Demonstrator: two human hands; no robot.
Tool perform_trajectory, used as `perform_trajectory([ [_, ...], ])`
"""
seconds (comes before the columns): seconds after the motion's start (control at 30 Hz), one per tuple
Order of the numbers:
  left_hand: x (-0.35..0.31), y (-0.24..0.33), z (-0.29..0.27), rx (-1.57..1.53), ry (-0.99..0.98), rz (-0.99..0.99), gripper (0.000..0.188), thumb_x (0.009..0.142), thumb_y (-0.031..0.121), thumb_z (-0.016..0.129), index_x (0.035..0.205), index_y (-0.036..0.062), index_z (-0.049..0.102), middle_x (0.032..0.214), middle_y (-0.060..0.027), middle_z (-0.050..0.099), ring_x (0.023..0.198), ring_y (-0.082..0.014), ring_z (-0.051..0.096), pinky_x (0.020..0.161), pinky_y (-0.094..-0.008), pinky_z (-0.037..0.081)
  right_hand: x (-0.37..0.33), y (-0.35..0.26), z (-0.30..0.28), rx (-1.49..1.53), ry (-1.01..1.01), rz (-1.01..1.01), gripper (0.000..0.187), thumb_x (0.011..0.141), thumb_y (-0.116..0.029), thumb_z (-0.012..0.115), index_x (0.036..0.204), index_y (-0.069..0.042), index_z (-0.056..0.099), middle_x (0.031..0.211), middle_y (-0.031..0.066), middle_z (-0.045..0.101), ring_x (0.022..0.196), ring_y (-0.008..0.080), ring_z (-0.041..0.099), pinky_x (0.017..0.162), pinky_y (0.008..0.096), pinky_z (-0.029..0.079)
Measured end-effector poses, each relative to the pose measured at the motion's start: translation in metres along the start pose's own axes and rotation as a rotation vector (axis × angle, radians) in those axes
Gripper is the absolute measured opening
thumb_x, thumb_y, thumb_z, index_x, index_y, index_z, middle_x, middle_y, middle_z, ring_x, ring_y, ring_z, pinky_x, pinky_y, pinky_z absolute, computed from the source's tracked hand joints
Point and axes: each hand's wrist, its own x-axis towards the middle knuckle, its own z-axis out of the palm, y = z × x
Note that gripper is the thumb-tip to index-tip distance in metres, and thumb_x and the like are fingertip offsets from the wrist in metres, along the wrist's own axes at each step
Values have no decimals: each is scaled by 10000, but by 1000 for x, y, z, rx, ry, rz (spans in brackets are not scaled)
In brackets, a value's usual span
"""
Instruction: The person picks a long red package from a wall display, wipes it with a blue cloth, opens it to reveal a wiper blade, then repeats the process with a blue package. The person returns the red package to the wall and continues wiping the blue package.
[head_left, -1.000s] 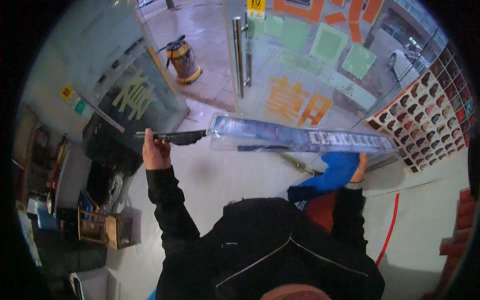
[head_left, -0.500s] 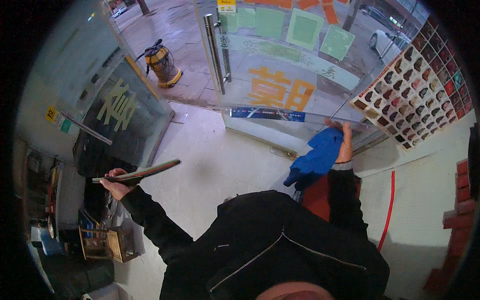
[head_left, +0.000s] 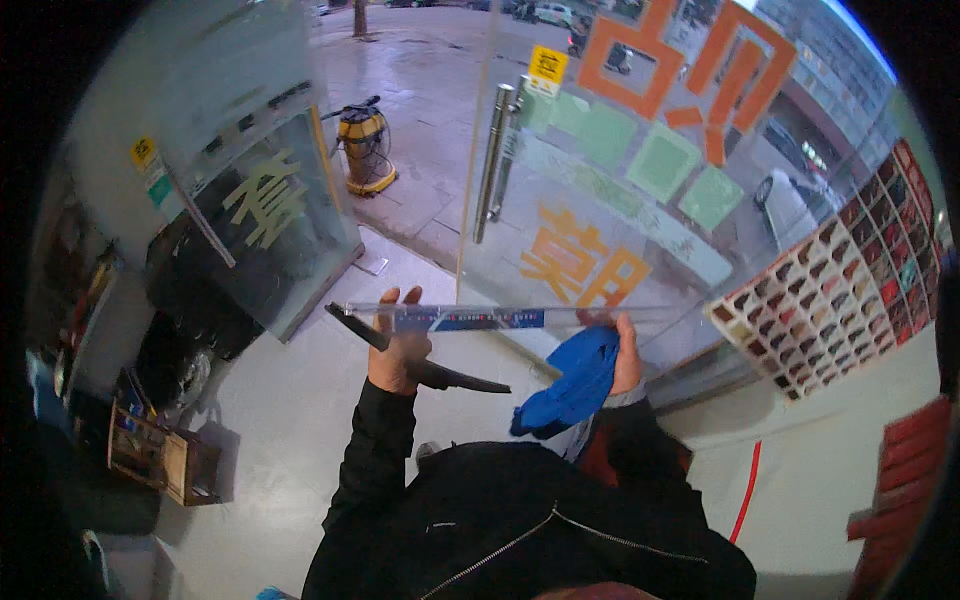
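My left hand (head_left: 400, 362) is closed round a long, narrow, dark blade-like strip (head_left: 465, 381), whose far end curves toward the right. Behind those fingers runs one end of a long clear plastic sleeve (head_left: 470, 318) with a blue printed label, held level in front of my chest. At the sleeve's other end, my right hand (head_left: 627, 362) grips it with the thumb up. From this same hand hangs a bunched blue cloth (head_left: 575, 378). Whether the left fingers also pinch the sleeve is hard to make out.
Ahead stands a glass door (head_left: 600, 230) with a metal handle (head_left: 493, 165) and coloured lettering; another glass panel (head_left: 250, 200) is at left. Outside is a yellow vacuum cleaner (head_left: 367, 150). A small wooden stool (head_left: 190, 467) stands low left, a sample board (head_left: 830, 310) at right.
My left hand has swung in from the far left with the dark strip, up to the sleeve's left end. The sleeve and blue cloth have shifted left and lower. The view has tilted up.
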Motion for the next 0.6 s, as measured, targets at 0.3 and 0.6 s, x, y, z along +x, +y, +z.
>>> perform_trajectory([
  [0.3,12,52,-64,-130,248,242,339,952,259,767,1147,117,529,854,4,554,681,-108,510,594,-279,394,40,61,34,-416,-260,323,453,1046,-481,622,1067,-31,671,1031,139,734,935,221,698,811,388,590],
  [0.6,37,90,-77,508,180,105,310,898,148,841,1095,36,630,861,38,586,763,-80,524,689,-265,434,32,67,221,-776,-297,-546,330,955,-208,744,1197,-25,616,1171,124,696,1072,227,646,997,376,507],
])
